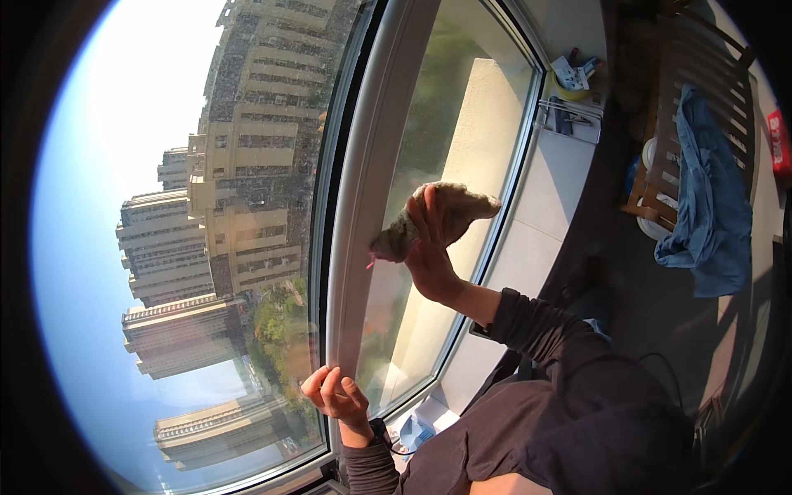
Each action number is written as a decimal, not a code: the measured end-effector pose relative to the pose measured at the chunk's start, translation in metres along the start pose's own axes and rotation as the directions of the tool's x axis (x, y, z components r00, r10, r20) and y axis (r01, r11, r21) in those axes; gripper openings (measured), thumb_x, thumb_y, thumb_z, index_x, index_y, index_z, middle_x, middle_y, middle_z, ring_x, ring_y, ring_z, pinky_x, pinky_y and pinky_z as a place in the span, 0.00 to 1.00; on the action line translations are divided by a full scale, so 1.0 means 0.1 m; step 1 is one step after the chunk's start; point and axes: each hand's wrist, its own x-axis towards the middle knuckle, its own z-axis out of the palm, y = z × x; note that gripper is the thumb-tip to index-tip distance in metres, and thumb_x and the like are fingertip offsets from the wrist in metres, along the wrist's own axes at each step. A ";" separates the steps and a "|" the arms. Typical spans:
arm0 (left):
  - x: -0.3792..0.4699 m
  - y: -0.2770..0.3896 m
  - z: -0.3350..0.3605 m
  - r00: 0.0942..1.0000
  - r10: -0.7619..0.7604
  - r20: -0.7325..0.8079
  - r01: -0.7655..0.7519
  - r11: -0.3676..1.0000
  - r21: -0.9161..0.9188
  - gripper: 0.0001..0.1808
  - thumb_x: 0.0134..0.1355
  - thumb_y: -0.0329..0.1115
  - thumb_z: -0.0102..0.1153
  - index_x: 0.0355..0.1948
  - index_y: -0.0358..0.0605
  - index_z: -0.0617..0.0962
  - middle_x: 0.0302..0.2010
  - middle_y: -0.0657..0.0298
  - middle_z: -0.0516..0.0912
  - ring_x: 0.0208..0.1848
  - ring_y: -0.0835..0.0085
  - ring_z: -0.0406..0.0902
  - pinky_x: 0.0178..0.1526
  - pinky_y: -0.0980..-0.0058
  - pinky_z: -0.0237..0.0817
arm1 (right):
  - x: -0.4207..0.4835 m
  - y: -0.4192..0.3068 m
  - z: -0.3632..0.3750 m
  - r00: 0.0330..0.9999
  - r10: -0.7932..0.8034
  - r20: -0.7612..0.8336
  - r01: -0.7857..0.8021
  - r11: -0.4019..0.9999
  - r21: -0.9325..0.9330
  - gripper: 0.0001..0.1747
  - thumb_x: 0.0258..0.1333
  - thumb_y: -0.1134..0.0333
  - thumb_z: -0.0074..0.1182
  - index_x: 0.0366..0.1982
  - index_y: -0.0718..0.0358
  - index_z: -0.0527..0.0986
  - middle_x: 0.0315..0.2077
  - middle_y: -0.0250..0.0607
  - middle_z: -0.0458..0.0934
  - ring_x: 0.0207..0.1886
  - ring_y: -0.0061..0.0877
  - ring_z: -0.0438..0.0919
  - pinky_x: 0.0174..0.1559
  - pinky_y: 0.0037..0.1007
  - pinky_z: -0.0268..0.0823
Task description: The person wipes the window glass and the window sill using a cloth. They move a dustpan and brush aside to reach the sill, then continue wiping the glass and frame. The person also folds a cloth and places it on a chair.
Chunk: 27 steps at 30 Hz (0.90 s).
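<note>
A grey-green fluffy cleaning cloth (455, 207) with a pink edge is held in my right hand (431, 266), pressed flat against the window glass, one end reaching over the white window frame (359, 185). Lower left, my left hand (339, 396) has its fingers bent and somewhat apart, with the fingertips at the lower part of that same frame. It holds nothing that shows. A black band is around the left wrist. On the left, a dusty pane (272, 185) looks out on tall buildings.
The tiled sill (544, 192) runs along the window, bearing a wire rack (572, 120) and a yellow container (572, 93) with small items. A light-blue object (416, 432) lies at the near corner. Blue cloth (705, 198) drapes over a wooden slatted rack (665, 154) to the right.
</note>
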 end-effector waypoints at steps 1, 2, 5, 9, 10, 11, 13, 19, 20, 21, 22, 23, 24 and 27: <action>0.06 0.02 -0.01 0.996 0.093 0.015 -0.093 0.994 0.054 0.09 0.64 0.35 0.54 0.40 0.40 0.78 0.40 0.54 0.76 0.44 0.60 0.74 0.46 0.67 0.68 | 0.25 -0.16 -0.09 0.995 -0.099 0.014 0.100 0.991 -0.089 0.33 0.62 0.62 0.44 0.67 0.63 0.55 0.70 0.60 0.40 0.73 0.55 0.36 0.69 0.55 0.28; 0.13 0.04 0.00 0.994 0.111 0.027 -0.111 0.994 0.013 0.08 0.63 0.32 0.53 0.40 0.40 0.78 0.41 0.53 0.77 0.43 0.59 0.75 0.46 0.66 0.69 | 0.53 -0.18 -0.26 0.978 -0.206 -0.029 0.204 0.976 -0.073 0.34 0.59 0.64 0.47 0.66 0.63 0.57 0.69 0.59 0.43 0.73 0.55 0.39 0.69 0.54 0.30; 0.37 0.06 0.07 0.989 0.147 0.033 -0.146 0.989 -0.028 0.11 0.58 0.25 0.53 0.43 0.43 0.78 0.44 0.53 0.76 0.42 0.59 0.76 0.45 0.64 0.69 | 1.11 0.08 -0.58 0.931 -0.345 -0.119 0.317 0.926 -0.206 0.37 0.49 0.68 0.55 0.63 0.65 0.61 0.65 0.57 0.52 0.71 0.53 0.47 0.70 0.49 0.37; 0.58 0.08 0.23 0.984 0.168 0.063 -0.163 0.983 -0.083 0.13 0.61 0.34 0.55 0.45 0.42 0.78 0.45 0.52 0.76 0.45 0.57 0.75 0.47 0.63 0.69 | 1.33 1.09 -0.98 0.935 -0.241 -0.260 0.145 0.929 -0.341 0.49 0.54 0.49 0.52 0.69 0.67 0.47 0.70 0.56 0.40 0.74 0.49 0.36 0.71 0.43 0.33; 0.61 0.10 0.26 0.983 0.170 0.065 -0.164 0.983 -0.088 0.15 0.62 0.39 0.55 0.45 0.42 0.78 0.45 0.52 0.76 0.45 0.57 0.75 0.47 0.63 0.68 | 1.27 1.35 -1.06 0.931 -0.146 -0.335 0.018 0.934 -0.356 0.45 0.56 0.54 0.50 0.69 0.65 0.49 0.68 0.57 0.46 0.72 0.50 0.43 0.70 0.41 0.37; 0.62 0.11 0.27 0.982 0.177 0.067 -0.171 0.982 -0.078 0.17 0.63 0.44 0.54 0.45 0.42 0.78 0.45 0.52 0.76 0.45 0.58 0.75 0.47 0.62 0.68 | 1.14 1.58 -1.11 0.909 -0.115 -0.400 -0.028 0.942 -0.334 0.40 0.58 0.59 0.48 0.68 0.65 0.51 0.63 0.56 0.53 0.67 0.47 0.54 0.67 0.38 0.45; 0.63 0.13 0.28 0.989 0.140 0.055 -0.133 0.985 -0.111 0.21 0.64 0.49 0.53 0.44 0.41 0.79 0.44 0.53 0.77 0.45 0.58 0.75 0.47 0.63 0.68 | 0.95 1.92 -0.99 0.815 0.272 -0.511 -0.277 0.958 0.069 0.36 0.59 0.54 0.48 0.66 0.57 0.56 0.51 0.38 0.62 0.47 0.27 0.66 0.57 0.37 0.55; 0.64 0.16 0.25 0.989 0.119 0.086 -0.113 0.990 -0.080 0.23 0.64 0.51 0.52 0.43 0.40 0.79 0.44 0.53 0.77 0.45 0.59 0.74 0.47 0.64 0.67 | 0.64 1.17 -0.63 0.919 0.261 -0.296 -0.191 0.950 0.247 0.40 0.70 0.47 0.33 0.69 0.69 0.44 0.68 0.55 0.43 0.71 0.47 0.43 0.70 0.43 0.35; 0.64 0.17 0.25 0.990 0.108 0.091 -0.101 0.992 -0.076 0.23 0.64 0.52 0.52 0.42 0.40 0.80 0.44 0.53 0.76 0.45 0.59 0.74 0.47 0.64 0.67 | 0.76 0.87 -0.61 0.949 0.227 -0.218 -0.122 0.904 0.409 0.41 0.70 0.44 0.28 0.69 0.69 0.44 0.70 0.57 0.39 0.73 0.50 0.38 0.71 0.45 0.32; 0.64 0.18 0.25 0.991 0.096 0.098 -0.089 0.993 -0.076 0.23 0.64 0.52 0.52 0.42 0.40 0.80 0.44 0.53 0.76 0.45 0.59 0.74 0.47 0.64 0.66 | 0.95 0.62 -0.68 0.982 0.013 -0.190 -0.008 1.000 0.030 0.43 0.68 0.40 0.25 0.69 0.69 0.45 0.70 0.61 0.35 0.73 0.53 0.34 0.70 0.47 0.29; 0.64 0.18 0.24 0.991 0.090 0.103 -0.083 0.994 -0.071 0.23 0.64 0.52 0.52 0.42 0.41 0.80 0.44 0.54 0.76 0.45 0.60 0.73 0.47 0.64 0.66 | 1.16 0.38 -0.74 0.976 -0.138 -0.167 0.139 0.990 -0.007 0.41 0.69 0.45 0.31 0.69 0.69 0.45 0.70 0.63 0.37 0.73 0.53 0.35 0.70 0.48 0.29; 0.64 0.19 0.24 0.991 0.089 0.104 -0.083 0.995 -0.060 0.22 0.64 0.52 0.52 0.42 0.41 0.80 0.44 0.54 0.76 0.45 0.60 0.73 0.47 0.64 0.66 | 1.42 0.22 -0.83 0.964 -0.209 -0.162 0.223 0.973 0.068 0.39 0.63 0.56 0.40 0.69 0.69 0.46 0.69 0.62 0.41 0.73 0.53 0.38 0.70 0.49 0.29; 0.64 0.20 0.23 0.991 0.077 0.109 -0.071 0.996 -0.061 0.22 0.64 0.52 0.51 0.41 0.42 0.80 0.43 0.55 0.76 0.45 0.60 0.73 0.47 0.65 0.66 | 1.73 0.13 -0.94 0.929 -0.312 -0.198 0.325 0.945 0.034 0.41 0.55 0.63 0.43 0.69 0.69 0.47 0.68 0.61 0.44 0.73 0.52 0.39 0.70 0.48 0.29; 0.64 0.20 0.21 0.989 0.067 0.135 -0.062 0.997 -0.042 0.22 0.64 0.53 0.51 0.41 0.43 0.80 0.43 0.55 0.76 0.45 0.60 0.73 0.47 0.65 0.65 | 2.45 0.16 -1.25 0.873 -0.426 -0.236 0.373 0.896 -0.239 0.39 0.54 0.56 0.49 0.63 0.70 0.57 0.61 0.57 0.56 0.66 0.48 0.54 0.69 0.44 0.40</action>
